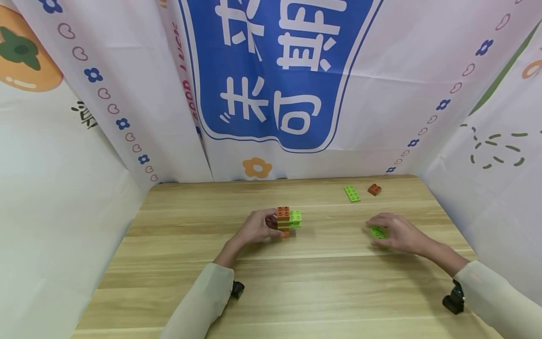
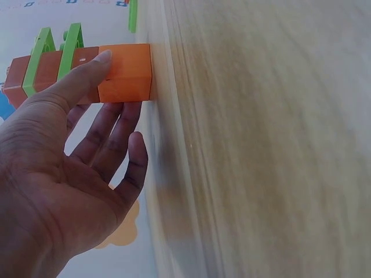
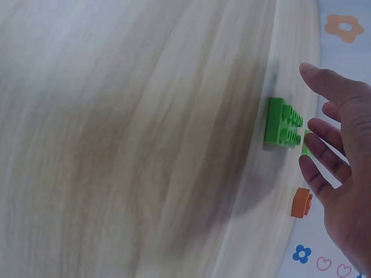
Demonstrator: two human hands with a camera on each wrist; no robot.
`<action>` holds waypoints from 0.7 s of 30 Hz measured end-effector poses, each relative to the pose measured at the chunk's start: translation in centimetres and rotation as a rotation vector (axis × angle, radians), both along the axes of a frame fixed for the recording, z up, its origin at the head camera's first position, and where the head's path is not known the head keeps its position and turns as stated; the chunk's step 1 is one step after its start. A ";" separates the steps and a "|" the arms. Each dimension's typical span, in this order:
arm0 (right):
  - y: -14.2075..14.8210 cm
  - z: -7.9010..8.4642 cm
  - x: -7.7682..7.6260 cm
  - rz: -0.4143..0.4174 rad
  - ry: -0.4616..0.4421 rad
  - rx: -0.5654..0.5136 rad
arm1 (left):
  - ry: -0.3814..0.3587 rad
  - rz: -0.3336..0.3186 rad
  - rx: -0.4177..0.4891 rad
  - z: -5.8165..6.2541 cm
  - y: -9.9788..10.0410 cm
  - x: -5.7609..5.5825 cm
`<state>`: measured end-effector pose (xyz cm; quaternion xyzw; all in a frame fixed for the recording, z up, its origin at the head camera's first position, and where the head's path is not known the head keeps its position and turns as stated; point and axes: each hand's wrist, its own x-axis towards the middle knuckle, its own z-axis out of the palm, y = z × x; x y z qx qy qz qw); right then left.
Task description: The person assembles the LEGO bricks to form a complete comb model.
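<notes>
Left hand [image 1: 259, 227]: grips the stack [image 1: 282, 214] low, thumb on 1 side and fingers reaching behind.
Right hand [image 1: 401, 233]: fingers and thumb spread around the near green brick [image 1: 378, 232], no grip visible; whether a fingertip touches it, the views do not settle.
Near green brick: lies studs up on the surface [image 1: 322, 287], to the right of the stack.
Pick-up: best done by pinching 2 opposite sides, with the studs and underside left free for a flat fit.
Stack support: the low hold seems sound; the green layers [image 2: 69, 51] jut out on 1 side, so a push out there could lever them loose. Any press should go straight down over the dark layers.
Spare bricks: the far green brick [image 1: 352, 193] and the orange brick [image 1: 374, 189] lie further back, well clear of the stack.
Head view: shows the studs on top and how far apart the 2 hands are.
Left wrist view: alone gives the stack side-on, with the orange base [image 2: 124, 72] and the thumb tip near its joint.
Right wrist view: shows the near green brick's side wall; fingers partly hide the far green brick, which the head view shows whole.
</notes>
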<state>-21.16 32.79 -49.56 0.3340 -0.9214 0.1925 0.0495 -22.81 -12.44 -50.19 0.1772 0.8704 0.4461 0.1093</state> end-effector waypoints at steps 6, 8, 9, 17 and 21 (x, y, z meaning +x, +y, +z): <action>0.7 -0.5 0.3 -0.011 0.025 -0.024 | -0.003 0.006 -0.004 0.1 0.1 0.0; 0.9 -0.6 0.4 -0.020 0.021 -0.023 | -0.003 0.006 -0.001 0.0 0.1 0.0; 1.0 -0.6 0.4 -0.026 0.015 -0.023 | -0.002 0.006 0.000 0.0 0.1 0.0; 1.7 -1.0 0.5 -0.058 -0.010 -0.014 | 0.007 -0.003 0.011 0.0 0.0 0.0; 1.9 -1.2 0.4 -0.052 -0.013 -0.026 | 0.004 -0.002 0.012 0.0 0.0 0.1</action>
